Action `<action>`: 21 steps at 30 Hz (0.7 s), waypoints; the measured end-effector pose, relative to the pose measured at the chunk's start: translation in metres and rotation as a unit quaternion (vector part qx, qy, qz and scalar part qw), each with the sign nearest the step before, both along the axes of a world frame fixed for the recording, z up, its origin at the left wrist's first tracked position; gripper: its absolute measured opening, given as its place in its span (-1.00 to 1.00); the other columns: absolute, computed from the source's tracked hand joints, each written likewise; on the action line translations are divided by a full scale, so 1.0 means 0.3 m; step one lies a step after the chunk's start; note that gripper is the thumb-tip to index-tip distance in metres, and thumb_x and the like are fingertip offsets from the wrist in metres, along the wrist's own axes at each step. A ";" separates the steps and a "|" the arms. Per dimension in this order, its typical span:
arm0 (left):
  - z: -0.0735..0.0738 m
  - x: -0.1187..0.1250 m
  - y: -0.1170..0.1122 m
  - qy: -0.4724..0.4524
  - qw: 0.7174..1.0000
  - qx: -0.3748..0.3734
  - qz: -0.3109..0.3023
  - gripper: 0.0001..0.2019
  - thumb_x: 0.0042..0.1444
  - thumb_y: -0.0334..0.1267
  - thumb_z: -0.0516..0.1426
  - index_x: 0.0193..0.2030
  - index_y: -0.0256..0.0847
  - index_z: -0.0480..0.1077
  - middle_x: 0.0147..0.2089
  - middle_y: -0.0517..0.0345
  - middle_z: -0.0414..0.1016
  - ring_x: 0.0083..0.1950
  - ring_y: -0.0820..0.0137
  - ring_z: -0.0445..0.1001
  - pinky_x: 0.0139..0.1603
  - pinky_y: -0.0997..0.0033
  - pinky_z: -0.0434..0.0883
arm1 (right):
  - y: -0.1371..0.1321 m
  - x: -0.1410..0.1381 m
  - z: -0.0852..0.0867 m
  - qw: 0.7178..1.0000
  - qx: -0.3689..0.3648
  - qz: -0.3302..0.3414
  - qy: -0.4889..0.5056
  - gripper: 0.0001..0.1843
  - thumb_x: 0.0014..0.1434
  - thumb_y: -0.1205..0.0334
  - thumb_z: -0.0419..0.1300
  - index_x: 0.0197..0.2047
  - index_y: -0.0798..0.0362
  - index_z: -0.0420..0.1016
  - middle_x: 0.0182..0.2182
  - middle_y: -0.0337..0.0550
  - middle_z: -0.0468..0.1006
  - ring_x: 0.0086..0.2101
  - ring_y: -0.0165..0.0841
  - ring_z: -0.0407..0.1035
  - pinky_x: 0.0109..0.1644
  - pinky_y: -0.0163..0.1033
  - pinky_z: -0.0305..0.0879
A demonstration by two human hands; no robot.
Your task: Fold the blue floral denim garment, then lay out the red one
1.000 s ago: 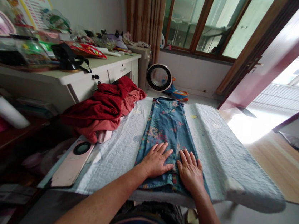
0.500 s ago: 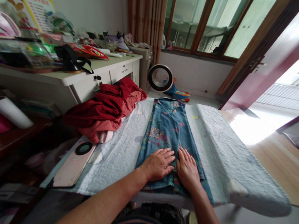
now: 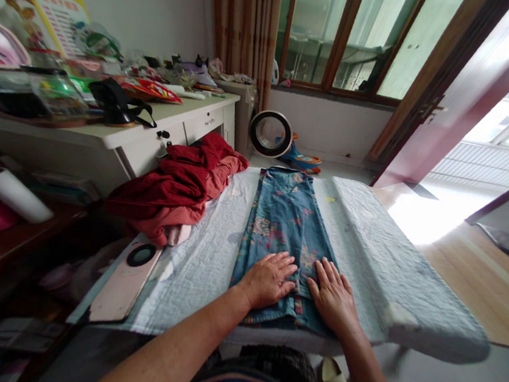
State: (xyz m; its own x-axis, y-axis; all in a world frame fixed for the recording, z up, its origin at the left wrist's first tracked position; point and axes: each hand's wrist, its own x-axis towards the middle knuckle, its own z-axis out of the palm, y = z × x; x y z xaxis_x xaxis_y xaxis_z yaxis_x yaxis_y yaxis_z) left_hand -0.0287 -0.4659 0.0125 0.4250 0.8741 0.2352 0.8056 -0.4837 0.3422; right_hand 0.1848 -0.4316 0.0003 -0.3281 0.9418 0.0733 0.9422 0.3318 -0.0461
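Note:
A pair of blue floral jeans (image 3: 285, 219) lies folded lengthwise on a padded board covered with a pale quilted cloth (image 3: 208, 271). Flat on the lower part of the jeans rests my left hand (image 3: 270, 280), its fingers stretched out toward the right. My right hand (image 3: 333, 293) presses on the right edge of the same jeans, palm down with the fingers spread. Neither hand grips the fabric. The hem near my body shows between and below the hands.
Crumpled red clothes (image 3: 182, 177) lie on the board's left side, above a pale pink panel with a dark ring (image 3: 121, 286). A cluttered white desk (image 3: 150, 136) stands at the left. Beyond the board are a round black-rimmed object (image 3: 271, 134) and a blue-orange toy (image 3: 301, 159).
My right hand has slid right, from the middle of the jeans to their right edge. The lower right corner that stuck out is now tucked in or covered. My left hand stays put.

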 end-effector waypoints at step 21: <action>0.008 0.003 -0.002 0.001 1.000 0.001 0.003 -0.55 0.31 -0.04 -0.01 0.26 -0.15 0.29 0.36 0.05 0.27 0.42 0.23 0.12 0.38 0.11 0.14 | 0.022 -0.109 -0.016 0.997 0.048 0.035 0.056 -0.49 0.33 0.18 -0.09 0.29 0.10 0.26 0.32 -0.04 0.24 0.31 -0.19 0.07 0.35 0.04 -0.02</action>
